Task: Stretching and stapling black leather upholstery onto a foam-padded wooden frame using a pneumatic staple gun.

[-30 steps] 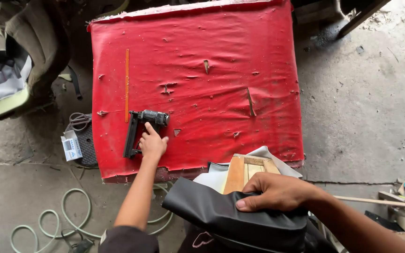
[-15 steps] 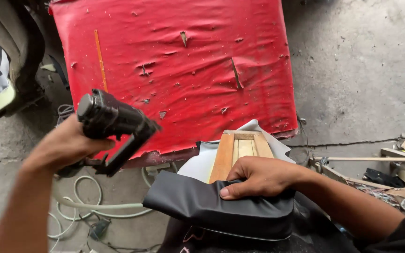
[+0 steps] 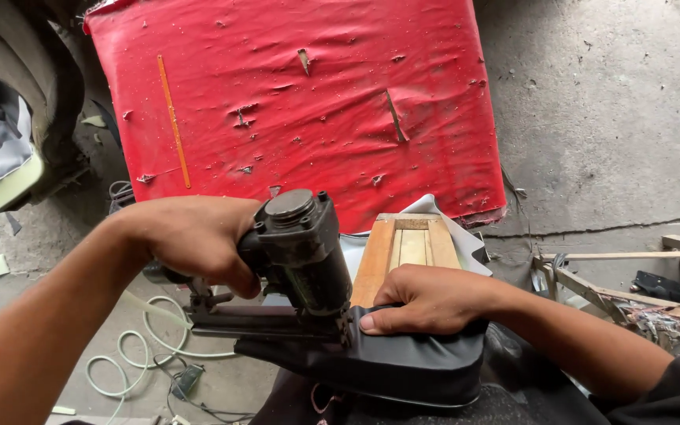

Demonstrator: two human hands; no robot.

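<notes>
Head view: left hand [image 3: 194, 240] clenched the staple gun [image 3: 297, 252]; right hand [image 3: 426, 299] pressed, fingers flat, on black leather cover [image 3: 403, 362].

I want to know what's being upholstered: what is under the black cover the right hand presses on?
A wooden frame sticks out from beneath the black cover, with grey lining beside it. The right hand and stapler hide the rest.

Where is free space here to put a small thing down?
The red mat is bare above the stapler, and the concrete floor to its right is open. It is crowded lower left with hose and lower right with wood scraps.
</notes>
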